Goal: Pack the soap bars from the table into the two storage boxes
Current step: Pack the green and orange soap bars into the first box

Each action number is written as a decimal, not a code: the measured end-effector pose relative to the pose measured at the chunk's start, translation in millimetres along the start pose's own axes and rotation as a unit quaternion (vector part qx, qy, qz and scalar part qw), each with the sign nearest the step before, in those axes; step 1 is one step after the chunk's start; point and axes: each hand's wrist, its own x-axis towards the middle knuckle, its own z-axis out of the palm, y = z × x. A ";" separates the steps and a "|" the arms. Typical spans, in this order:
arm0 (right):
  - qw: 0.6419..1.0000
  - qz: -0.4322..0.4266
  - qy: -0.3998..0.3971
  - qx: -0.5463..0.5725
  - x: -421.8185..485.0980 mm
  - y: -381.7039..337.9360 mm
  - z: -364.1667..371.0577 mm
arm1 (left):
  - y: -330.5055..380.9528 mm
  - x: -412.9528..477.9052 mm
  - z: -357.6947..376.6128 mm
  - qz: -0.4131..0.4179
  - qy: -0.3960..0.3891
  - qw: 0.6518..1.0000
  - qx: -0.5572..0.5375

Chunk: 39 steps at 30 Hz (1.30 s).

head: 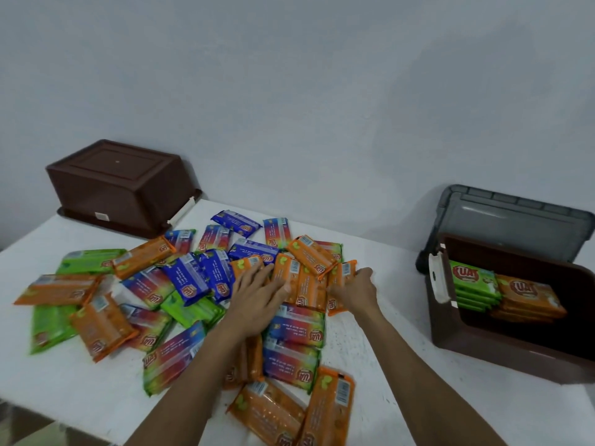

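Observation:
Several wrapped soap bars in orange, green, blue and rainbow wrappers lie in a loose pile point(180, 284) on the white table point(386, 349). My left hand point(257, 294) rests flat with straight fingers on orange bars point(304, 286) in the middle of the pile. My right hand point(354, 286) curls its fingers round the edge of an orange soap bar point(344, 269) at the pile's right side. An open brown storage box point(502, 346) at the right holds stacked green bars point(473, 281) and orange bars point(528, 296). A second brown storage box point(116, 185) stands upside down at the back left.
A grey lid point(515, 217) leans against the wall behind the open box. A bare strip of table lies between the pile and the open box. The table's front edge runs along the lower left. A plain wall stands right behind the table.

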 end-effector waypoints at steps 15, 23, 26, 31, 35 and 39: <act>0.967 -0.081 -0.093 0.223 -43.7 -11.8 -11.8 | -59.2 -43.6 -34.3 -0.230 0.220 0.947 -0.042; 0.947 -0.090 -0.162 0.261 -63.2 -31.1 -1.1 | -98.2 -54.1 -53.1 -0.314 0.087 0.945 0.004; 0.944 -0.094 -0.172 0.267 -67.0 -32.1 3.2 | -95.7 -56.5 -63.9 -0.268 0.064 0.960 -0.047; 0.945 -0.097 -0.177 0.257 -68.7 -29.7 8.7 | -95.8 -46.3 -64.9 -0.317 0.006 0.948 -0.030; 0.946 -0.093 -0.179 0.253 -68.7 -27.9 11.4 | -95.8 -36.8 -63.1 -0.349 -0.026 0.936 -0.034; 0.946 -0.086 -0.180 0.256 -68.0 -27.4 13.2 | -99.0 -36.4 -62.2 -0.347 -0.046 0.936 -0.025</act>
